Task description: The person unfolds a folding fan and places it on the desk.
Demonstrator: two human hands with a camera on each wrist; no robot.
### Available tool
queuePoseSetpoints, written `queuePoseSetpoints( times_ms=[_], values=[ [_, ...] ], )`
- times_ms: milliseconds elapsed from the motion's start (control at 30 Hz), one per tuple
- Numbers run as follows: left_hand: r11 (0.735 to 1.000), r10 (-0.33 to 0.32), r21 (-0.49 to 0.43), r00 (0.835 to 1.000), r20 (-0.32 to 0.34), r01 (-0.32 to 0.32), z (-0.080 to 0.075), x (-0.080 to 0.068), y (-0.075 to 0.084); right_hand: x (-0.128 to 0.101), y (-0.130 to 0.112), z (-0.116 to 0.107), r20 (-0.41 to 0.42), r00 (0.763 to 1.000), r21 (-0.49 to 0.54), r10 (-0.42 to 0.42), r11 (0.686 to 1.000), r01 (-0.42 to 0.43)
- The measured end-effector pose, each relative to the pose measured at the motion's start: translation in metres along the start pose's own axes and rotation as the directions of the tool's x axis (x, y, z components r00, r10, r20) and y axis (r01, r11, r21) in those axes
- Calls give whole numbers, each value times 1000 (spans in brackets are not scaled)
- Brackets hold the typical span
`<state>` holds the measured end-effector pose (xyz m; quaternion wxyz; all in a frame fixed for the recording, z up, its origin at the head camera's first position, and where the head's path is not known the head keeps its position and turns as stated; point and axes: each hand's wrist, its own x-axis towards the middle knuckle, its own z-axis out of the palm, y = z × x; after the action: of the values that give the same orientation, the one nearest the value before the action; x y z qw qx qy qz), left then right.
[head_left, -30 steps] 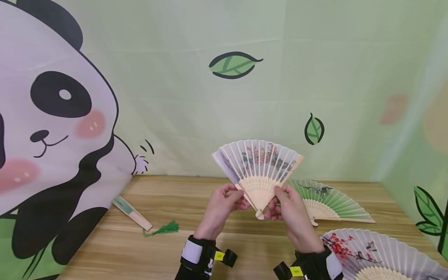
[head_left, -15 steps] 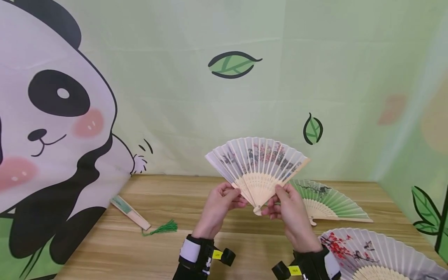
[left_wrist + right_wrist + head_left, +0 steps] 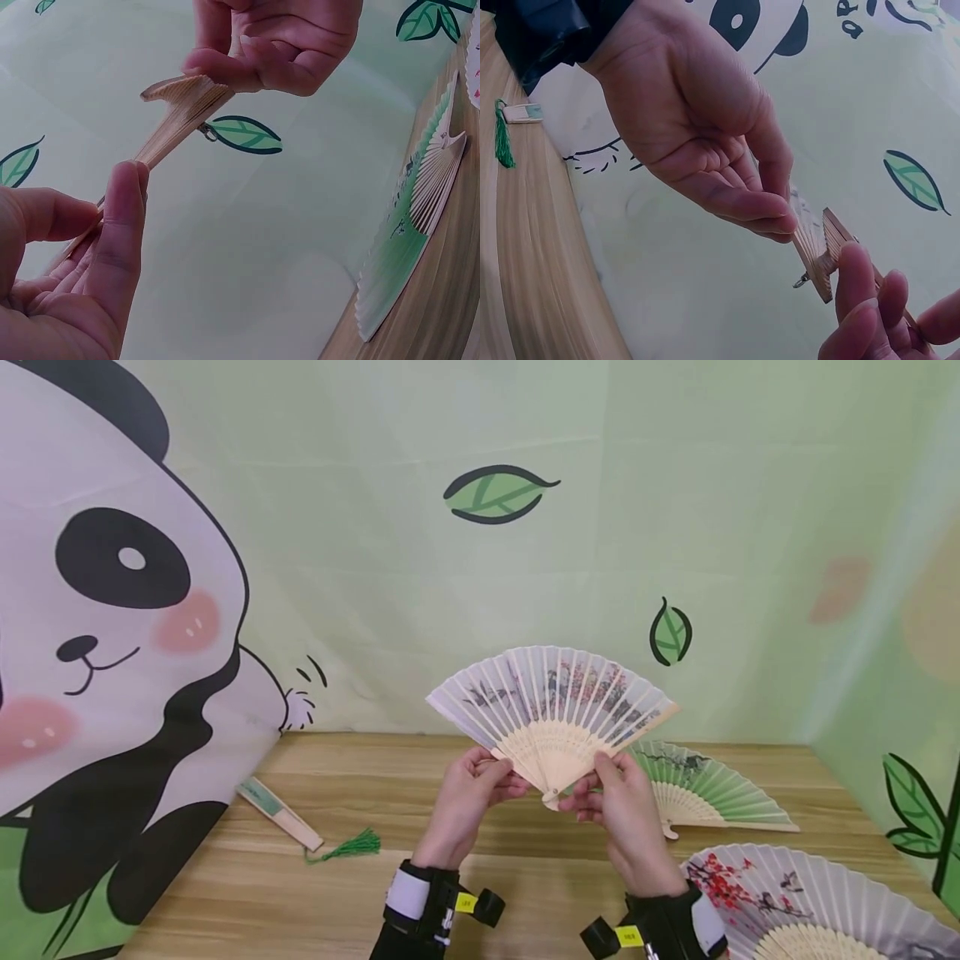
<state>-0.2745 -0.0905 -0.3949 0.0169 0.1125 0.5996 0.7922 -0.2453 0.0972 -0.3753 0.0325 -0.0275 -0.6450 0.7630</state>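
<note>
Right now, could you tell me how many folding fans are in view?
4. One white fan is held up by the left hand and right hand; a green fan lies open behind; a blossom fan lies open near-right, partly cropped; a closed fan lies far left.

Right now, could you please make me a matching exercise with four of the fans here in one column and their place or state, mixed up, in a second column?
Things:
1. white fan with pale ribs
2. green fan
3. closed fan with green tassel
4. fan with red blossoms

States:
A. folded shut, lying on the table at the left
B. held up in both hands
C. spread open at the near right corner
D. spread open on the table behind the right hand

Pairs: 1-B, 2-D, 3-A, 4-C
</note>
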Motion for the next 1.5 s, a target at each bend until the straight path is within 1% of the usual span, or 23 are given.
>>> queuePoseSetpoints(
  times_ms=[300,533,733,933,1033,1267,1500],
  values=[
    [1000,2,-23,1000,-11,-2,-1,0,-1,1,2,2,-40,999,56,3,998,-1],
    [999,17,-29,1000,-20,-18,-2,0,-2,2,4,3,-49,999,117,5,993,1],
    [998,26,-59,1000,-9,-27,-4,3,-5,5,8,1,-46,998,182,32,983,-24],
    [994,15,-108,1000,-15,-16,-5,5,-10,9,12,1,-77,996,233,53,972,-33],
    [992,6,-129,1000,-21,-8,-4,5,-11,10,15,2,-103,994,256,40,967,-12],
    [991,0,-133,1000,-28,-4,-1,4,-13,9,21,5,-182,983,279,-19,958,70],
    [987,-10,-162,999,-35,4,-1,5,-14,10,27,10,-221,973,307,-71,941,139]
  ],
)
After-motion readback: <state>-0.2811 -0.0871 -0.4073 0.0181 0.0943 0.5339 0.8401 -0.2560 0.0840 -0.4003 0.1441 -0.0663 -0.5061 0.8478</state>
